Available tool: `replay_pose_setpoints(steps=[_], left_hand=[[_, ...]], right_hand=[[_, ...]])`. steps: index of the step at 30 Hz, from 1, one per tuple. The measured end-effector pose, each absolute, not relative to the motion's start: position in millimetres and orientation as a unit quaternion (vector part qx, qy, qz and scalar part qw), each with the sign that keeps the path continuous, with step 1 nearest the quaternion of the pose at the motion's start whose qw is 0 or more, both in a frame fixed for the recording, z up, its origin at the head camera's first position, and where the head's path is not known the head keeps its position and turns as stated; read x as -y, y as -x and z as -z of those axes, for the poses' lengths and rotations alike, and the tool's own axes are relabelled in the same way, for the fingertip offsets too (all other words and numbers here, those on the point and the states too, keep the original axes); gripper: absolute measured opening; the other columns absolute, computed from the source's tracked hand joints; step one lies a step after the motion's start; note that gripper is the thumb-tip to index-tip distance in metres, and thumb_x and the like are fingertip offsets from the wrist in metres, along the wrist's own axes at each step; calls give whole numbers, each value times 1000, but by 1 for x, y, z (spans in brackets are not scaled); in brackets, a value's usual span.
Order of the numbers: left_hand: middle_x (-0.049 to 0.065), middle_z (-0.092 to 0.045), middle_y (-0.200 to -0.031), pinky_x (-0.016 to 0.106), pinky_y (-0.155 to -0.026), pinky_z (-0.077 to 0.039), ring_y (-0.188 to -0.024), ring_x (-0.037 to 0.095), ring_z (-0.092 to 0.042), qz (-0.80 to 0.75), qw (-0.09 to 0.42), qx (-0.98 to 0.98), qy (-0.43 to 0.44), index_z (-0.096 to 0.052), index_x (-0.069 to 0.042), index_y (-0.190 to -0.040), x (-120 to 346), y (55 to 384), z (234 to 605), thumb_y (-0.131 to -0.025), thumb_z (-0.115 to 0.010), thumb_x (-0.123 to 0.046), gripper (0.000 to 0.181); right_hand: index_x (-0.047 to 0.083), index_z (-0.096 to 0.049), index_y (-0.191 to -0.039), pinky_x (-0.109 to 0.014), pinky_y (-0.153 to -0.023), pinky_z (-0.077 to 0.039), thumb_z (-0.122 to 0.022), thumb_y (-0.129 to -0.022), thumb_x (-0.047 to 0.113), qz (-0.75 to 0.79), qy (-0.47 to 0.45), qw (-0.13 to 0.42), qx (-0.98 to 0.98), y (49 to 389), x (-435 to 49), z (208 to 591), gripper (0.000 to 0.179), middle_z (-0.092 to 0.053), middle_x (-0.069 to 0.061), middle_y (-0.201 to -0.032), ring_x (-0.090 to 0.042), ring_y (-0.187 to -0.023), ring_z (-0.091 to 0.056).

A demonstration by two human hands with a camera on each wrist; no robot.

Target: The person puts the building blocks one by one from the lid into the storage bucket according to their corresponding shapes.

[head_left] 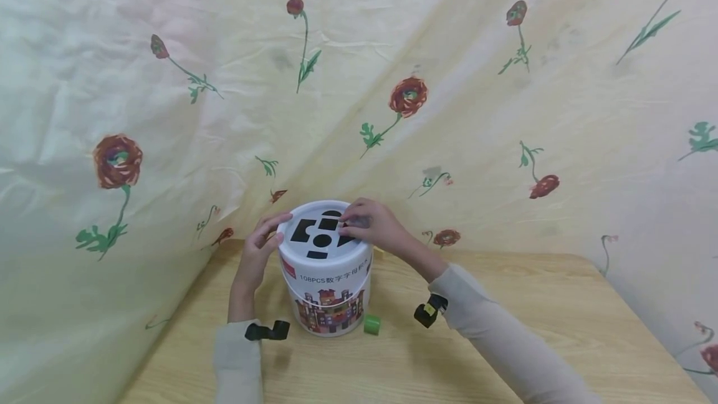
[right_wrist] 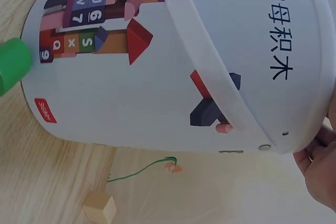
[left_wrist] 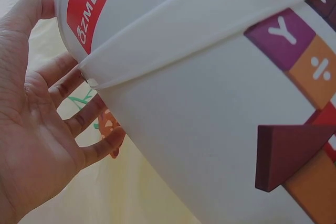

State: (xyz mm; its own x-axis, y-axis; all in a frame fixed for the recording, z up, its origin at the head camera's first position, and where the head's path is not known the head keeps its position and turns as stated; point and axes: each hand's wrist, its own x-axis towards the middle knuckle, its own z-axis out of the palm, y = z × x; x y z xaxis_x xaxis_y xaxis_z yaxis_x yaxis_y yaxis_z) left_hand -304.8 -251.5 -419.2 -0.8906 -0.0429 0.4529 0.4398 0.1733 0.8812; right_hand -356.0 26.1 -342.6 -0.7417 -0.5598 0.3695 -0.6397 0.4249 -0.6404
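A white bucket (head_left: 331, 270) with printed toy blocks and a thin handle stands on the table. Its lid (head_left: 291, 248) has several shaped holes. On the lid's left rim rests my left hand (head_left: 259, 249); in the left wrist view, its fingers (left_wrist: 79, 119) spread out against the bucket's side. My right hand (head_left: 374, 224) reaches over the lid's right side, thumb and forefinger close together above the holes. I cannot tell whether it pinches anything. In the right wrist view only part of that hand (right_wrist: 321, 174) shows at the rim.
A green cylinder block (head_left: 372, 324) stands on the wooden table (head_left: 505, 304) by the bucket's front right foot. A plain wooden cube (right_wrist: 98, 207) lies near the table's back edge. Flowered cloth (head_left: 477, 111) hangs behind and on both sides.
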Motion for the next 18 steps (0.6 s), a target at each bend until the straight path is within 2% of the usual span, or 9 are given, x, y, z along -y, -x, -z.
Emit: replay_pose_setpoints(steps=[4,7,10,13,18], left_hand=[[3,-52,-143,48,-113,-39,-135,16,-46,633,192,737,136,-60,-10,-140,251,306,420,-102,-55,-19,40],[5,-51,-144,53,-114,-37,-135,16,-45,637,192,734,138,-60,-9,-140,250,307,420,-102,-55,-18,40],[5,-51,-144,51,-114,-38,-135,16,-45,636,191,735,138,-60,-9,-141,250,306,420,-102,-55,-18,40],[4,-51,-145,45,-112,-40,-135,16,-46,637,188,735,137,-60,-10,-141,250,306,419,-102,-55,-17,40],[1,-51,-145,43,-111,-41,-135,15,-46,634,187,739,129,-60,-12,-142,251,304,418,-102,-55,-19,40]], right_hand=[[12,-76,-115,-52,-109,-47,-81,-87,24,-440,-346,71,826,355,-37,349,31,-67,-6,-127,-27,-124,-59],[13,-72,-123,-54,-108,-46,-76,-91,28,-465,-327,89,818,357,-49,358,36,-66,-5,-131,-26,-126,-58],[12,-69,-128,-50,-103,-50,-70,-96,30,-494,-298,97,811,362,-62,371,37,-67,-7,-130,-25,-121,-60],[6,-67,-129,-46,-98,-53,-69,-97,26,-522,-271,98,803,369,-76,387,38,-68,-15,-126,-28,-115,-63],[-2,-63,-132,-33,-95,-54,-72,-95,21,-577,-206,52,788,382,-93,421,44,-64,-25,-131,-33,-117,-63]])
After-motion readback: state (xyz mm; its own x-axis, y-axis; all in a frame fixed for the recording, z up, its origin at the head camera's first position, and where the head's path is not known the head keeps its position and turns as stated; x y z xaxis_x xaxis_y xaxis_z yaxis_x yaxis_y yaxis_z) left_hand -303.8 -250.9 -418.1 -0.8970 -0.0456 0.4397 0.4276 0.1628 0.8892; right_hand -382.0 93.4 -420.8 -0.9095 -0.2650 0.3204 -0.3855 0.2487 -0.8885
